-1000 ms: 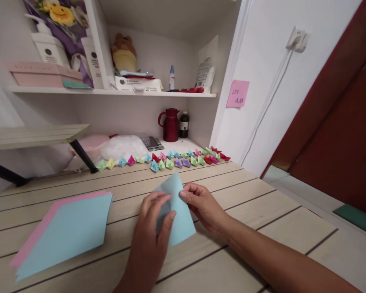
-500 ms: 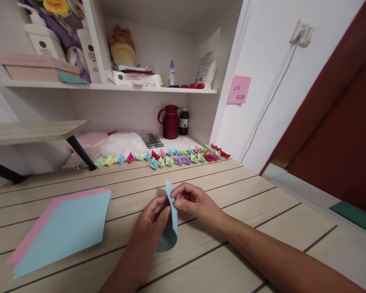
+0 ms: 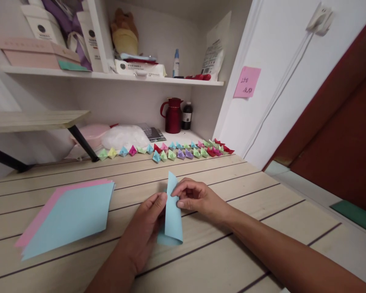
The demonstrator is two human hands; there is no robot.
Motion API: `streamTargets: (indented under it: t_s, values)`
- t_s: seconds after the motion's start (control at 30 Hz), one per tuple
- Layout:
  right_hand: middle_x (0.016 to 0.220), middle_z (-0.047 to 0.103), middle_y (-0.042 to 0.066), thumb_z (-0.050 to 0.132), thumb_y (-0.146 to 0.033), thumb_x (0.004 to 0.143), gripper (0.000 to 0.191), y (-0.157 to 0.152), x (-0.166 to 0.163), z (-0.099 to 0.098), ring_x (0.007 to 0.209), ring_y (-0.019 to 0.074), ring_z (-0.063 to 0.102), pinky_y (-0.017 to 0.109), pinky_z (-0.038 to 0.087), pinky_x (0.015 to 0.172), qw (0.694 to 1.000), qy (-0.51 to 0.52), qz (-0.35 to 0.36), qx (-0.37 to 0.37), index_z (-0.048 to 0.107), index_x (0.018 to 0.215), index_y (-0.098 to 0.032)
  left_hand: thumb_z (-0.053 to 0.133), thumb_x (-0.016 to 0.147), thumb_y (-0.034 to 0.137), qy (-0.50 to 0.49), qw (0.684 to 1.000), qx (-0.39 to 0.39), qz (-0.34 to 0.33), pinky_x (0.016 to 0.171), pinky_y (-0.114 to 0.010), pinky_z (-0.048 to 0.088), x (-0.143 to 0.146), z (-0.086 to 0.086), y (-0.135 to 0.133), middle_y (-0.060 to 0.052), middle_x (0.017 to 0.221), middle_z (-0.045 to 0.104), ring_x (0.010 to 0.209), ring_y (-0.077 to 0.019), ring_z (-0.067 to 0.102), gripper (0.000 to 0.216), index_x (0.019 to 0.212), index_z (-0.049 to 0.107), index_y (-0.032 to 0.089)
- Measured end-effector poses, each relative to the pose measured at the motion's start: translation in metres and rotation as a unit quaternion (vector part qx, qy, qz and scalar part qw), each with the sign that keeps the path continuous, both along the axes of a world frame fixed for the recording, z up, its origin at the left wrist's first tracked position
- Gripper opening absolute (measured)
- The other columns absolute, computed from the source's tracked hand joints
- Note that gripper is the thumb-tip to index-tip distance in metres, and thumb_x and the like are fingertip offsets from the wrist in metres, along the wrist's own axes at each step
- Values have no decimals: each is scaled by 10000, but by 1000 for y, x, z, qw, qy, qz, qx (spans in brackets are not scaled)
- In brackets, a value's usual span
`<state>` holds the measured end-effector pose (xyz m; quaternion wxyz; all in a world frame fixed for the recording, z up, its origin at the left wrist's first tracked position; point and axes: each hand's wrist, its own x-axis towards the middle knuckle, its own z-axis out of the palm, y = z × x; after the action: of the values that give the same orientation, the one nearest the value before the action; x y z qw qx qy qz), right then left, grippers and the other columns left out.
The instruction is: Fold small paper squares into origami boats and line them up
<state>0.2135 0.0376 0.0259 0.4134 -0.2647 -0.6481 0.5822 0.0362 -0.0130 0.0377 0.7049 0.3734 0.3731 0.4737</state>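
A light blue sheet of paper [image 3: 173, 217] stands curled over between my two hands, above the slatted table. My left hand [image 3: 148, 215] pinches its left edge, thumb in front and the other fingers partly hidden behind the paper. On the other side my right hand [image 3: 198, 197] grips the right edge between thumb and fingertips. To the left lies a loose stack of blue paper [image 3: 71, 219] with pink paper [image 3: 38, 224] showing beneath it. Beyond my hands, small folded paper boats [image 3: 181, 154] in several colours line the back of the table.
A small wooden stand [image 3: 36, 121] with black legs occupies the back left. Behind the boats are a red jug [image 3: 173, 116], a dark bottle [image 3: 187, 116] and a white plastic bag [image 3: 125, 137]. A shelf [image 3: 134, 77] holding bottles and boxes runs above.
The blue sheet has turned so its folded-over flap faces me more broadly. My left thumb has shifted up along its edge. The view has tilted slightly downward.
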Motion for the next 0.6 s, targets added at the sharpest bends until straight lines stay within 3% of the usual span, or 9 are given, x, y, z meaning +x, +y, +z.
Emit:
streamTargets:
  t_s: [0.27,0.43,0.6]
  values:
    - [848,559,0,786,-207,730,220,-1,-1,-4,733,98,493,232,398,652,998,29,25,-46,699,931,-180,693,803,392,-56,998,-24,-1,688,-244,401,-2,-6,2,-11,775,576,740,-124,482,256,890,657,154]
    - [831,614,5,779,-182,735,215,0,-2,-7,756,103,542,240,436,709,994,60,40,-80,687,929,-171,667,831,364,-55,998,-21,5,607,-239,376,0,-7,1,-16,797,621,667,-109,476,234,941,657,157]
    - [833,633,6,777,-181,740,203,-1,-3,-7,770,107,566,242,455,729,994,63,40,-82,687,921,-174,626,865,358,-77,997,-3,-1,723,-263,416,3,-11,3,-48,897,668,822,-151,566,196,907,643,167]
